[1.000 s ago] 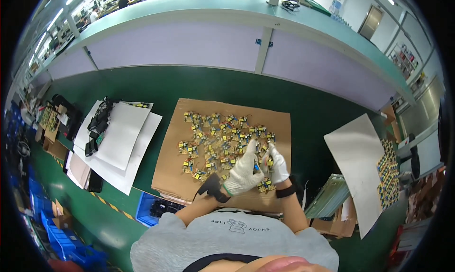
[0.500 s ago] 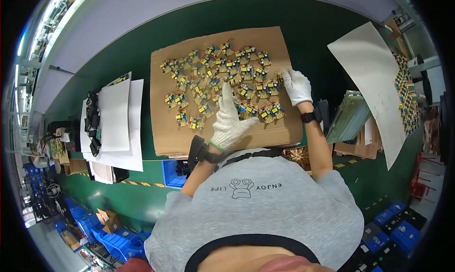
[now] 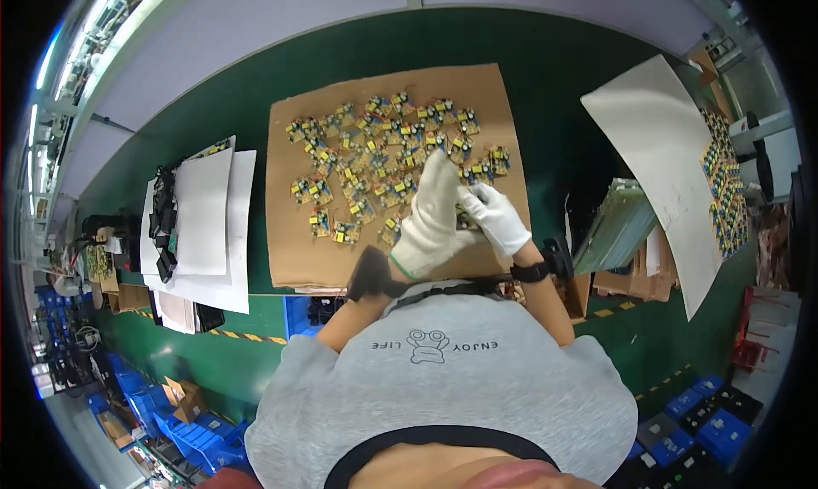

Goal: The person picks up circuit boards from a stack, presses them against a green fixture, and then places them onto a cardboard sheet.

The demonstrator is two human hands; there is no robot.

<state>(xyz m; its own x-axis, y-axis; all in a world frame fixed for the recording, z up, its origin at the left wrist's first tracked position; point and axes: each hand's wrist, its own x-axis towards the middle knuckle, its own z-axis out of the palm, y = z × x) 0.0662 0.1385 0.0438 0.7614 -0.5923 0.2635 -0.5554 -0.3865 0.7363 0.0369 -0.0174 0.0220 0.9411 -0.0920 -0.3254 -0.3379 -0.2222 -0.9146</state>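
Many small circuit boards (image 3: 354,178) with yellow and blue parts and thin wires are spread over a brown cardboard sheet (image 3: 294,255). My left hand (image 3: 429,221), in a knitted off-white glove, lies low over the boards at the sheet's near right. Its fingers stretch away from me and the thumb points right. Close beside it, my right hand (image 3: 498,219) wears a smooth white glove, its fingers bent together among the boards. Whatever sits at those fingertips is hidden. Both hands cover part of the boards beneath them.
White sheets (image 3: 200,225) with black parts lie at the left of the green table (image 3: 545,106). To the right stand a stack of clear greenish trays (image 3: 615,225) and a large curved white sheet (image 3: 656,148), with more boards (image 3: 724,186) beyond. A blue bin (image 3: 298,317) sits below the table edge.
My right hand has come from the cardboard's right edge inward and nearer, beside the left. My left hand has shifted right over the boards. The whole view has tilted slightly.
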